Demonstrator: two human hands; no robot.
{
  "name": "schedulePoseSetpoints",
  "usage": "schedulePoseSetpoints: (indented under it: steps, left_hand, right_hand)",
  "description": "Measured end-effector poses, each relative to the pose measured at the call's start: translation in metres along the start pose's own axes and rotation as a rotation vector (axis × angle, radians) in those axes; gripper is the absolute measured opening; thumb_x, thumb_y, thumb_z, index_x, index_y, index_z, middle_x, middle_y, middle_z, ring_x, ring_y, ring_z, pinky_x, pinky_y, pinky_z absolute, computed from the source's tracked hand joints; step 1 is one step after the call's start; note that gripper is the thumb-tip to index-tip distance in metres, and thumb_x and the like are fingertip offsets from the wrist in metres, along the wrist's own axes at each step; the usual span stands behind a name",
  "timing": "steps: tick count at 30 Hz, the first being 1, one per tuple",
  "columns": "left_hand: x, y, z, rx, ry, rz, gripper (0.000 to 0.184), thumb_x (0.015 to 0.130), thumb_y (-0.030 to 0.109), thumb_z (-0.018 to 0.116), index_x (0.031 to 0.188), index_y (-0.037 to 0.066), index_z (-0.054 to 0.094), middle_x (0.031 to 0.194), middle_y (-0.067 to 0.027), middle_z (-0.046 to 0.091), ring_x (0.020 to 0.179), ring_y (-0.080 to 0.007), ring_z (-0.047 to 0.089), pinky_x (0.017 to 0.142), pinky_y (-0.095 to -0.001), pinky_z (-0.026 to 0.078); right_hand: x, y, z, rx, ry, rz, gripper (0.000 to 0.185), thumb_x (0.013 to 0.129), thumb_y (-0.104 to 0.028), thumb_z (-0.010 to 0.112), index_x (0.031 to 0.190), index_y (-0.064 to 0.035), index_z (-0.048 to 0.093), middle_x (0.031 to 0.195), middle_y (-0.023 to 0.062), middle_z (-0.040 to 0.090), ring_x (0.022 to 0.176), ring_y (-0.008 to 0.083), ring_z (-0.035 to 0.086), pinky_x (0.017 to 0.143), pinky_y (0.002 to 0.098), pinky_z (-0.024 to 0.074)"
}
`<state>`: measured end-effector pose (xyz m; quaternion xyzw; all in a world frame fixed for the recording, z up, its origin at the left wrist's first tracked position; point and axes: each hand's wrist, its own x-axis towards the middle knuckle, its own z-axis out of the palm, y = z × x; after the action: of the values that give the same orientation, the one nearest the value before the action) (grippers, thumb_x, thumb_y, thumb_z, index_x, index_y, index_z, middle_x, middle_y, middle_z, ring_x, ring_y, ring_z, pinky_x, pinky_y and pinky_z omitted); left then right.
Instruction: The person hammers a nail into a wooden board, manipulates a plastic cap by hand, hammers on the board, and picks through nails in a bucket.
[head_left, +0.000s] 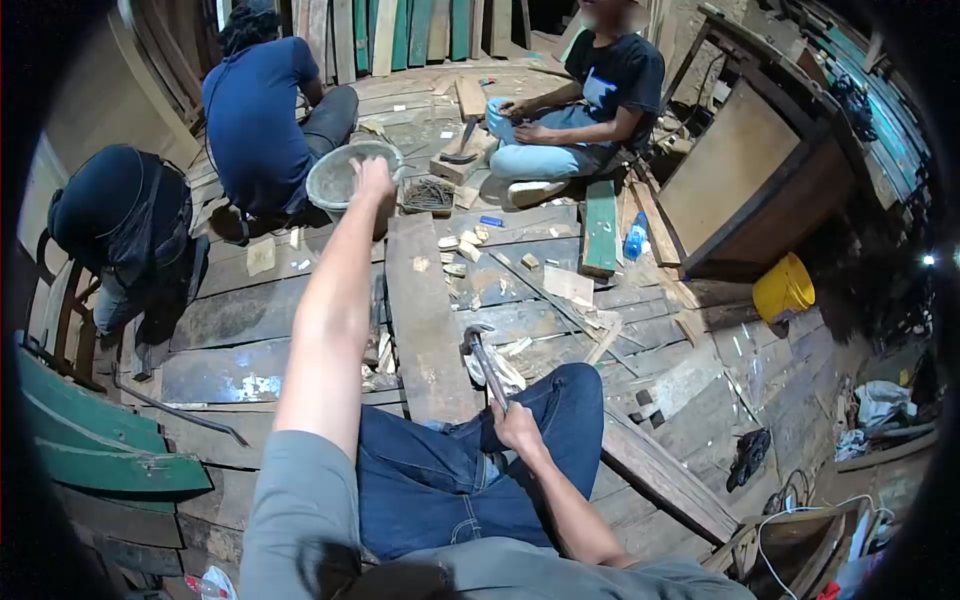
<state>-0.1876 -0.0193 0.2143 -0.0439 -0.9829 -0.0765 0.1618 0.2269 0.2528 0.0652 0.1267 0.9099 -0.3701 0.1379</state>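
My left hand [372, 180] reaches far forward over a grey bucket [322, 190], its fingers curled downward inside the rim. What those fingers hold, if anything, is hidden. My right hand [518, 428] is closed round the handle of a hammer [489, 370] near my crossed legs, with the hammer's head pointing away from me. A long wooden plank [425, 315] lies in front of me, just left of the hammer head. Beside the bucket sits a tray of nails [428, 196].
Two people sit ahead, one in a blue shirt [262, 115], the other in a black shirt [625, 80]. Wood scraps [470, 248] litter the plank floor. A yellow bucket [784, 288] stands right; a pry bar [190, 415] and green boards [110, 440] lie left.
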Motion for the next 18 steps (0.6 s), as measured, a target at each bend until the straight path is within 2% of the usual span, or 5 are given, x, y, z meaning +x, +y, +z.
schedulePoseSetpoints:
  steps: [2, 5, 10, 13, 18]
  left_hand:
    - [0.026, -0.010, 0.024, 0.060, 0.094, 0.054, 0.029, 0.085, 0.018, 0.061, 0.109, 0.002, 0.066, 0.115, -0.0225, 0.064, 0.122, -0.0461, 0.048, 0.108, -0.0562, 0.033]
    - [0.019, 0.021, -0.016, 0.041, -0.041, -0.051, 0.028, 0.084, 0.014, 0.059, 0.109, 0.003, 0.066, 0.117, -0.0218, 0.064, 0.125, -0.0477, 0.044, 0.106, -0.0548, 0.037]
    - [0.057, 0.016, -0.013, 0.254, -0.185, 0.042, 0.031, 0.084, 0.012, 0.054, 0.112, 0.003, 0.066, 0.123, -0.0222, 0.061, 0.131, -0.0473, 0.038, 0.110, -0.0530, 0.032]
    - [0.057, 0.014, -0.009, 0.195, 0.001, 0.044, 0.035, 0.084, 0.013, 0.053, 0.115, 0.002, 0.065, 0.129, -0.0203, 0.058, 0.133, -0.0475, 0.034, 0.112, -0.0524, 0.029]
    - [0.053, 0.013, -0.013, 0.351, -0.143, 0.035, 0.045, 0.086, 0.012, 0.049, 0.128, 0.002, 0.057, 0.132, -0.0176, 0.057, 0.136, -0.0494, 0.030, 0.112, -0.0527, 0.030]
  right_hand:
    - [0.001, 0.005, 0.009, 0.018, 0.039, 0.017, 0.056, 0.096, -0.040, 0.051, 0.087, 0.0135, 0.062, 0.083, 0.0381, 0.060, 0.090, 0.0499, 0.061, 0.077, 0.0548, 0.0500]
    - [-0.004, 0.001, 0.006, 0.052, 0.032, 0.042, 0.053, 0.096, -0.039, 0.051, 0.088, 0.0122, 0.063, 0.082, 0.0378, 0.060, 0.089, 0.0500, 0.061, 0.077, 0.0544, 0.0503]
    - [0.000, 0.004, 0.008, 0.074, 0.020, 0.058, 0.053, 0.096, -0.039, 0.052, 0.089, 0.0114, 0.063, 0.082, 0.0377, 0.060, 0.089, 0.0507, 0.060, 0.077, 0.0539, 0.0504]
    - [0.000, 0.004, 0.008, 0.085, 0.029, 0.050, 0.053, 0.095, -0.040, 0.052, 0.090, 0.0110, 0.063, 0.083, 0.0377, 0.060, 0.089, 0.0512, 0.060, 0.076, 0.0543, 0.0503]
    - [-0.003, -0.001, 0.004, 0.072, -0.004, 0.058, 0.053, 0.096, -0.039, 0.052, 0.090, 0.0123, 0.062, 0.084, 0.0374, 0.061, 0.089, 0.0507, 0.061, 0.075, 0.0542, 0.0506]
